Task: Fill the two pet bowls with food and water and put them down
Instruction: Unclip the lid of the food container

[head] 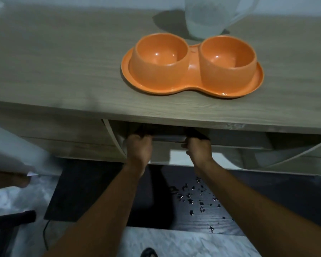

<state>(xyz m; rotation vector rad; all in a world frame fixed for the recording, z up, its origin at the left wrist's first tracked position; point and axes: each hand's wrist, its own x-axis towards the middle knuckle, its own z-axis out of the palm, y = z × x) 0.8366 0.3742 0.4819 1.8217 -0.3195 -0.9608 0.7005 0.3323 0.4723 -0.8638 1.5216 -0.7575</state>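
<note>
Hands [139, 148] [198, 148] hold dark object [167, 138], perhaps bag.

Wooden table [63, 71], marbled floor [183, 243]

Pitcher [202, 17]: top was cut off at the frame's edge | dark object [167, 138] under tabletop [63, 71]: was too shadowed to identify

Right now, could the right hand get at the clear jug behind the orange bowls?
Probably not at once. The right hand is below the tabletop, curled on a dark thing, and the orange double bowl stands in front of the clear jug. Freed, it could likely reach over.
</note>
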